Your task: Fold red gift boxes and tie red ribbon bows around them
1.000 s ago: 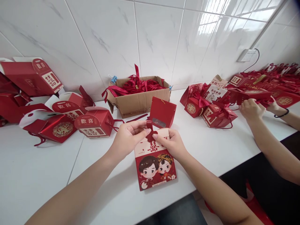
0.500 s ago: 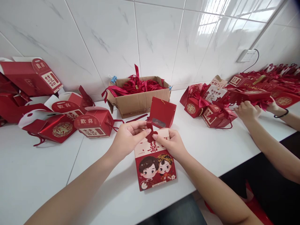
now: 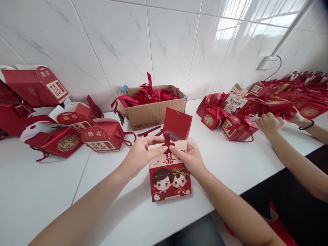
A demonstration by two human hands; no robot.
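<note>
Wide bare worktop [image 3: 51, 191] lies open on the near left, an easy lane in from that side, while the heap of red boxes [image 3: 64, 133] crowds the left rear against the wall. Straight ahead the cardboard carton [image 3: 151, 111] of ribbons blocks the back, with a red card [image 3: 178, 123] leaning just before it. To the right, a co-worker's hand [image 3: 269, 124] and gift boxes [image 3: 230, 116] close that flank; only a bare strip lies between.

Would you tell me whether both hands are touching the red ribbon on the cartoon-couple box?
Touching: the head view shows left hand and right hand pinching the red ribbon.
</note>
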